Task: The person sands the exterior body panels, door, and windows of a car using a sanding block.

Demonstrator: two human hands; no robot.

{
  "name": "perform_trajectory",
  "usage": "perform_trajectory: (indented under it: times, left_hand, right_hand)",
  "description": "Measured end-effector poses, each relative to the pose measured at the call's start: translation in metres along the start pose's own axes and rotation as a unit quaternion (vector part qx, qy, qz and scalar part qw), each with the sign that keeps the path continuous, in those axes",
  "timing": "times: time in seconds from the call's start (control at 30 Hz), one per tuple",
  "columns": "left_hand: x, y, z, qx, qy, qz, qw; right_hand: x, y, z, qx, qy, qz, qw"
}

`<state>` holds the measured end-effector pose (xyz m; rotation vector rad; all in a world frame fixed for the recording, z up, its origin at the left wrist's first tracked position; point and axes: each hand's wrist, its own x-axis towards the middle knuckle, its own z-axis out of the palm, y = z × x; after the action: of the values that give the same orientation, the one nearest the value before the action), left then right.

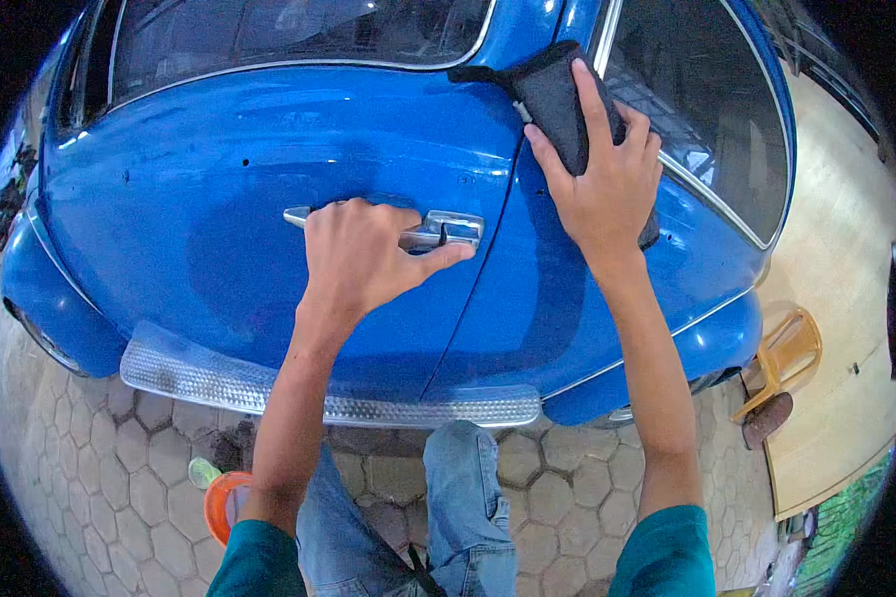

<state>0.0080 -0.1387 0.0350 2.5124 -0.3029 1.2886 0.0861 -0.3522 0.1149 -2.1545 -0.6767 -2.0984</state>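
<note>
A blue car (219, 189) with a wet-looking sheen fills the view ahead. My left hand (351, 256) is closed around the chrome door handle (456, 229), its thumb lying along the lower edge and its fingers covering the middle. To the right, my right hand (612, 194) presses a dark grey cloth (553, 104) against the body by the door pillar, between the two side windows. The fingers are spread over the cloth, with the thumb on its near left side. Part of the cloth shows below the hand, and one end trails left along the window trim.
A ridged metal running board (438, 407) runs along the car's lower edge. An orange bucket (220, 502) and a small greenish cup (202, 472) sit lower left on hexagonal paving (129, 497). At right stands a yellow plastic chair (788, 348).
</note>
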Motion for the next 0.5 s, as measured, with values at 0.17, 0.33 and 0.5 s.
perform_trajectory:
  times: [0.17, 0.33, 0.5]
  left_hand:
    - [0.002, -0.001, 0.026, 0.092, 0.120, -0.049, 0.987]
    - [0.001, 0.001, 0.009, 0.041, 0.041, -0.050, 0.997]
    - [0.000, 0.002, 0.004, 0.047, 0.063, 0.010, 0.997]
  right_hand:
    - [-0.012, -0.004, -0.006, 0.005, -0.017, -0.019, 1.000]
    - [-0.035, -0.015, -0.019, 0.013, -0.087, -0.026, 0.996]
    - [-0.033, -0.014, -0.020, 0.047, -0.108, -0.046, 0.992]
